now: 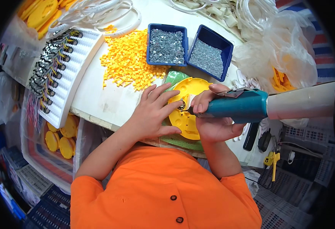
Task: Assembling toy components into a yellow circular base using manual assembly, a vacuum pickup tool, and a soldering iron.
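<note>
A round yellow plastic housing [190, 129] lies on a green mat [175, 78] at the table's near edge. My right hand [213, 110] is wrapped round a teal electric screwdriver [238, 106], its black tip pointing left into the middle of the housing. Beside that tip sits a small dark round part [182, 105], partly hidden by my fingers. My left hand [154, 108] has its fingers spread over the left side of the housing, fingertips resting at its rim and near the round part. Whether the tip touches a screw is too small to tell.
Beyond the hands are a heap of small yellow pieces [126, 57] and two blue bins [185, 57] of small metal parts. To the left, a white foam tray [84, 51] carries wired components. Yellow discs [65, 142] fill a lined crate. At right are plastic bags [285, 49] and a yellow glue gun [273, 162].
</note>
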Demonstrator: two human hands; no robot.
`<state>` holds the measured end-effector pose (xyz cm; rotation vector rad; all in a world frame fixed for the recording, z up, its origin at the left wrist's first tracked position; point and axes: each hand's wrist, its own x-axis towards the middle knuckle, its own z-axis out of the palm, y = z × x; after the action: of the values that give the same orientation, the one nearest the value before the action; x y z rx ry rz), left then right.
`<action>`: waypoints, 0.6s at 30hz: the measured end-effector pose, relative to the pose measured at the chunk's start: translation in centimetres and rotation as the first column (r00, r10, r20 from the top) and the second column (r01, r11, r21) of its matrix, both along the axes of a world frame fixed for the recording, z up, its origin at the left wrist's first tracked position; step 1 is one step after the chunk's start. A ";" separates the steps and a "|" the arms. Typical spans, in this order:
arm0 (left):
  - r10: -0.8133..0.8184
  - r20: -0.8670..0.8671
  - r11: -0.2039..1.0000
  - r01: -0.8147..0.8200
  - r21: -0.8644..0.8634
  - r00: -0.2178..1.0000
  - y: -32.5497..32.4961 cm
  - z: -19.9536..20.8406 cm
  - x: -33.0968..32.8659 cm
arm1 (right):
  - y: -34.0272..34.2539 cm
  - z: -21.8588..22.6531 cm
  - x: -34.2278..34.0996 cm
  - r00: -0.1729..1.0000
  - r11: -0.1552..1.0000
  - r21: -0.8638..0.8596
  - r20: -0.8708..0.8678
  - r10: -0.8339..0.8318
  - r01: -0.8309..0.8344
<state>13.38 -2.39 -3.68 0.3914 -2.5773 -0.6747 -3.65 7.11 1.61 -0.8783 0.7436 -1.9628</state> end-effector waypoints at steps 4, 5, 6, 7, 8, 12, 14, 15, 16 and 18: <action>0.007 0.004 1.000 -0.007 0.002 1.000 0.1 -0.1 0.0 | -0.2 -0.8 -0.2 0.999 1.000 -0.013 -0.038 0.002 -0.003; 0.011 0.003 1.000 -0.011 0.004 1.000 0.1 -0.2 0.0 | -0.2 -0.8 -0.3 0.999 1.000 -0.012 -0.045 -0.004 0.004; 0.013 -0.002 1.000 -0.013 0.002 1.000 0.1 -0.2 0.0 | -0.3 -0.9 -0.3 0.999 1.000 -0.010 -0.045 0.000 0.000; 0.014 -0.007 1.000 -0.014 0.000 1.000 0.1 -0.3 0.0 | -0.4 -0.9 -0.3 0.999 1.000 -0.015 -0.044 -0.002 0.001; 0.017 -0.007 1.000 -0.017 0.002 1.000 0.1 -0.3 0.0 | -0.4 -0.9 -0.3 0.999 1.000 -0.021 -0.043 -0.003 0.002; 0.018 -0.016 1.000 -0.018 0.007 1.000 0.1 -0.3 0.0 | -0.3 -0.7 -0.2 0.999 1.000 0.002 -0.053 -0.004 0.004; 0.016 -0.025 1.000 -0.016 0.014 1.000 0.1 -0.4 0.0 | -0.1 -0.9 -0.2 0.998 1.000 0.003 -0.067 0.004 -0.004; 0.015 -0.029 1.000 -0.015 0.016 0.999 0.0 -0.4 -0.1 | -0.1 -1.0 -0.1 0.998 1.000 0.004 -0.069 0.007 -0.006; 0.012 -0.033 1.000 -0.011 0.018 0.999 0.1 -0.4 -0.1 | 0.1 -1.3 0.1 0.999 1.000 0.018 -0.032 -0.011 0.011; 0.012 -0.035 1.000 -0.011 0.029 0.999 0.1 -0.5 -0.1 | 0.1 -2.1 0.4 1.000 0.999 0.034 0.003 -0.030 0.030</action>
<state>13.32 -2.26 -4.13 0.3993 -2.5328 -0.7091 -3.23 7.21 -0.49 -0.8481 0.7894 -1.9719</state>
